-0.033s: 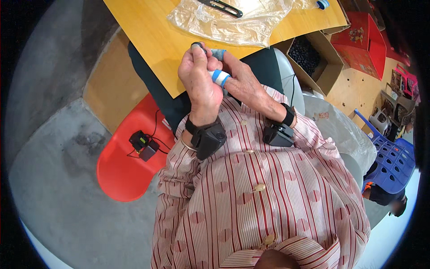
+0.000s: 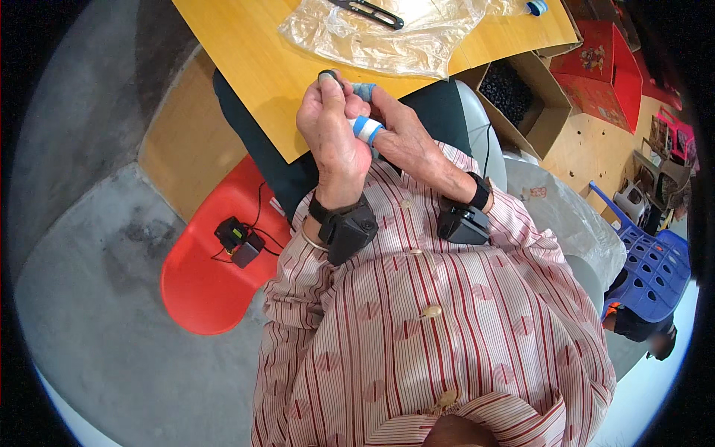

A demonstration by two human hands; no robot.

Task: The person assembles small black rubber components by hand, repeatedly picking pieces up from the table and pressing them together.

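Above the near edge of the yellow table, my left hand (image 2: 330,130) is closed, pinching a small black round piece (image 2: 328,75) between thumb and fingers. Pressed close against it from the right is my right hand (image 2: 402,134), its fingers curled in. Blue and white tape (image 2: 366,130) wraps its thumb, and a blue-grey wrap (image 2: 363,91) covers a finger. The right fingertips are partly hidden behind my left hand, so what they grip cannot be made out. Both wrists carry black strapped devices.
On the yellow table (image 2: 246,67) lie a clear plastic bag (image 2: 372,48), black thread snips (image 2: 372,13) and a blue-and-white tape roll (image 2: 536,7). A cardboard box (image 2: 547,123) of small black parts (image 2: 506,91) stands right, beside a red box (image 2: 599,71). A red stool (image 2: 197,279) is left.
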